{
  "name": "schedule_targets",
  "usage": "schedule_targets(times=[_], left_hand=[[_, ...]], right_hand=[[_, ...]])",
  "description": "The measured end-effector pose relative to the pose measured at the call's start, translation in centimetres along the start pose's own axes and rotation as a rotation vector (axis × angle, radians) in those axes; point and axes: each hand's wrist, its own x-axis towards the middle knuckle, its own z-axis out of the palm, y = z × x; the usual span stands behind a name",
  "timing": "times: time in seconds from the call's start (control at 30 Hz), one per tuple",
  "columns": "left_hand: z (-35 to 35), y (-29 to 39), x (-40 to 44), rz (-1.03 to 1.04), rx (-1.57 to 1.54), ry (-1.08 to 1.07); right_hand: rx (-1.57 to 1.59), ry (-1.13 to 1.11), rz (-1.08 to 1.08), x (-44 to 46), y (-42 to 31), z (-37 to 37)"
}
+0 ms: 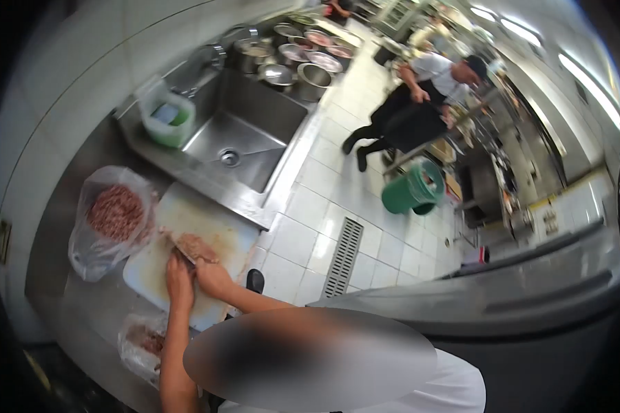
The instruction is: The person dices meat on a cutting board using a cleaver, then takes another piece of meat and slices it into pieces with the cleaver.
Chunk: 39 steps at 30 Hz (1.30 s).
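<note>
Chopped pale-pink meat lies in a small heap on a stained white cutting board. My right hand is closed at the near side of the heap, around what looks like a knife; its handle is hidden. A thin, dark blade edge shows between the hands and the meat. My left hand is just to the left, its fingers pressed together by that edge; what they grip is hidden. Left of the board, an open clear plastic bag holds ground pink meat.
Another plastic bag with darker meat is near my left forearm. Beyond the board are a steel sink, a container and several pots. Across the tiled floor, a person stands by a green bin.
</note>
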Motion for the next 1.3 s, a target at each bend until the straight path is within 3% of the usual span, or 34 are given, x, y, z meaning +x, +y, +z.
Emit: schedule_targets(times=[0.03,0.13,0.23,0.3,0.33,0.4,0.47,0.57,0.93,1.07,1.3], left_hand=[[0.7,-2.0,-0.2,0.209,0.483,0.065],[1.7,-3.4,-0.4,0.152,0.551,0.016],[1.6,-3.1,-0.1,0.255,0.408,0.044],[-0.4,1.9,-0.1,-0.121,-0.449,0.024],[0.9,0.1,0.0,-0.106,-0.503,0.109],[1.2,-1.7,0.2,-0.112,-0.329,0.072],[1.7,-4.5,-0.9,0.191,0.518,0.057],[0.1,-3.6,-0.9,0.092,0.407,-0.024],[-0.5,-4.1,-1.2,0.106,0.239,-0.024],[-0.4,-4.1,-1.2,0.117,0.231,-0.021],[-0.1,-4.4,-1.2,0.142,0.215,0.033]], right_hand=[[0.003,-0.021,0.052,-0.3,-1.9,-1.8],[-0.070,-0.050,0.084,-2.6,-1.7,-2.4],[-0.111,-0.057,-0.019,-5.9,1.6,-0.3],[-0.184,-0.247,0.090,-7.7,-1.5,-5.9],[-0.248,-0.263,0.062,-8.5,1.7,-2.5],[-0.255,-0.302,0.084,-9.5,-0.8,-7.6],[-0.292,-0.284,0.059,-10.0,-1.7,-9.2],[-0.278,-0.288,0.023,-9.6,-2.3,-10.1],[-0.314,-0.492,-0.010,-11.0,-2.8,-18.1],[-0.224,-0.192,0.011,-8.9,-5.6,-16.6],[-0.214,-0.082,-0.035,-4.8,-4.1,-8.9]])
